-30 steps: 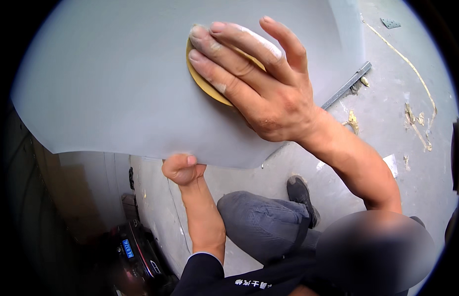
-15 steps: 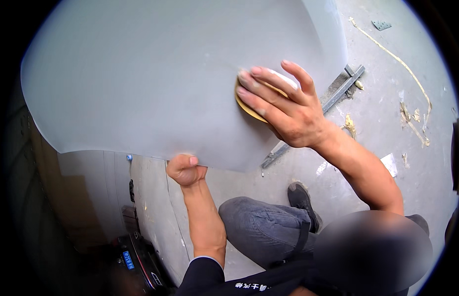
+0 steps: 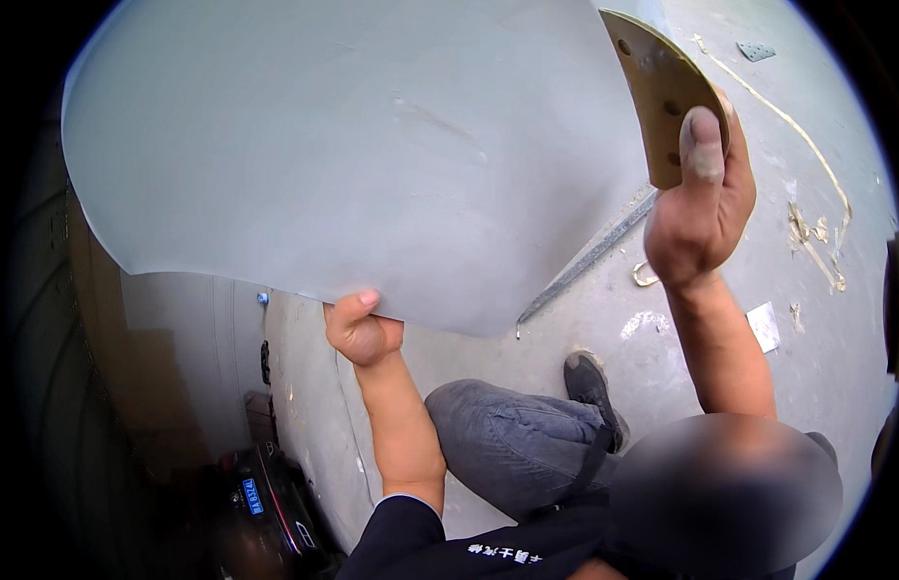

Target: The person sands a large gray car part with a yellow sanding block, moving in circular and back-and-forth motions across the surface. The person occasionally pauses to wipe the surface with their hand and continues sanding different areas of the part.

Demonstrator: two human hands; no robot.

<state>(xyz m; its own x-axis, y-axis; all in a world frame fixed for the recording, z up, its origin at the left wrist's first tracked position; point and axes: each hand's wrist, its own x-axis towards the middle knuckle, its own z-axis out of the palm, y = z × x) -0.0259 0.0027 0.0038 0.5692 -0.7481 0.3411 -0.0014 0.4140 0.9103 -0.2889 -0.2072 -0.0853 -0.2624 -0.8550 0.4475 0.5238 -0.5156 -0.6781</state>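
Note:
A large smooth grey car body panel (image 3: pixel 304 145) fills the upper left and middle, with faint pale streaks on its surface. My left hand (image 3: pixel 367 333) grips its near edge, thumb on top and fingers hidden underneath. Right of the panel, my right hand (image 3: pixel 700 217) is raised with a yellow-brown sanding disc (image 3: pixel 652 82) in its grasp. The thumb presses on the disc's face, and the other fingers are mostly hidden behind it. Curved and tilted up, the disc shows several dark round holes.
A metal bar (image 3: pixel 589 263) runs under the panel's right side. On the concrete floor lie a long tape strip (image 3: pixel 787 126), crumpled tape (image 3: pixel 802 227), a white sheet (image 3: pixel 762 327) and a perforated grey scrap (image 3: pixel 756 51). A black car (image 3: pixel 280 512) stands lower left.
My right hand has lifted the sanding disc off the panel and moved right, turning it so its holes show. The left hand keeps its grip; the panel has shifted slightly.

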